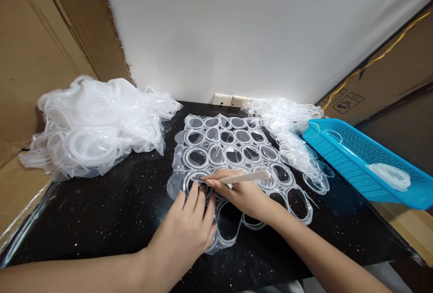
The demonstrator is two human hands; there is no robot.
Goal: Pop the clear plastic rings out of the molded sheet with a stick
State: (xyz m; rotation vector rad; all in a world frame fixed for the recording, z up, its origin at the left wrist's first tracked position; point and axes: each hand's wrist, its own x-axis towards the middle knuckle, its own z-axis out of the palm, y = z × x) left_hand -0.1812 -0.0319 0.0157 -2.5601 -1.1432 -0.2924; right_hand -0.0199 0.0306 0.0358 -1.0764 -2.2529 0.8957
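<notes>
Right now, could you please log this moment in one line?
left hand: on clear plastic ring-patterned sheet; right hand: holding slender white tool; right side: blue perforated plastic basket

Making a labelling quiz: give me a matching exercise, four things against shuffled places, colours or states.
1. pen-like tool
2. perforated plastic basket
3. ring-patterned clear sheet
4. heap of crumpled plastic

A. spread flat on the black tabletop
B. piled at the left, beside the cardboard
C. held in the right hand
D. blue

Pairs: 1-C, 2-D, 3-A, 4-B
</notes>
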